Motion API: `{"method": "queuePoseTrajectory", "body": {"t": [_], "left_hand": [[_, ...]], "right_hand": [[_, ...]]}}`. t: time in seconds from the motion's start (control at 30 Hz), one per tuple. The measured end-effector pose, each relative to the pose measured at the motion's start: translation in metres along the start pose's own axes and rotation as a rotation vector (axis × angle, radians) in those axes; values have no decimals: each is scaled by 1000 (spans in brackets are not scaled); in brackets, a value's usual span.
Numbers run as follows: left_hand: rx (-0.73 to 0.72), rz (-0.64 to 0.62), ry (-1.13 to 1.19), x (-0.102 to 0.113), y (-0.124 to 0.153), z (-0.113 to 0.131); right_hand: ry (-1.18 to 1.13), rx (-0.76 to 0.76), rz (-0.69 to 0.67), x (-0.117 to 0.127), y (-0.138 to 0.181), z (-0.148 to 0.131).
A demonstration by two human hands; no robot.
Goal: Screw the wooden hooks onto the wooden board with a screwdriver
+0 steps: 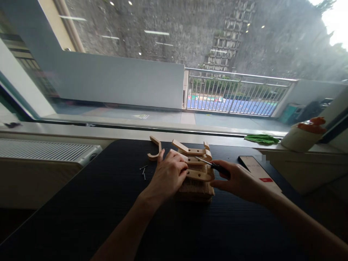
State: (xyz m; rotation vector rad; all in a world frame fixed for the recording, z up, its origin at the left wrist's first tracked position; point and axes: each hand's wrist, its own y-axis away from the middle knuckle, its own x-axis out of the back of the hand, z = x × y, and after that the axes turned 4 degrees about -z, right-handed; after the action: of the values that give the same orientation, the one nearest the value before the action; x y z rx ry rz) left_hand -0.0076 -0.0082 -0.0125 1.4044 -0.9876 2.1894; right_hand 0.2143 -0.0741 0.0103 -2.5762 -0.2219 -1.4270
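My right hand grips the black handle of a screwdriver. Its thin metal shaft points left at a hole in the middle wooden hook. With bent fingers, my left hand holds the left ends of the hooks, covering part of them. A near wooden hook and a far wooden hook lie on either side of the middle one, each with dark holes. Below them is a rough brown wooden block. One loose wooden hook lies on the table beyond my left hand.
Several screws lie left of my left hand on the dark table. A phone rests at the right edge. On the windowsill are a green cloth and a white bottle with an orange top. A radiator stands left.
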Motion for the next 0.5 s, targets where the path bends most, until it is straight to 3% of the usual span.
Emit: {"method": "queuePoseTrajectory", "body": {"t": [0.17, 0.5], "left_hand": [[-5, 4, -30, -4, -4, 2], [-37, -18, -41, -3, -6, 5]], "right_hand": [[-64, 16, 70, -18, -10, 16], [-233, 9, 229, -36, -15, 17]]}}
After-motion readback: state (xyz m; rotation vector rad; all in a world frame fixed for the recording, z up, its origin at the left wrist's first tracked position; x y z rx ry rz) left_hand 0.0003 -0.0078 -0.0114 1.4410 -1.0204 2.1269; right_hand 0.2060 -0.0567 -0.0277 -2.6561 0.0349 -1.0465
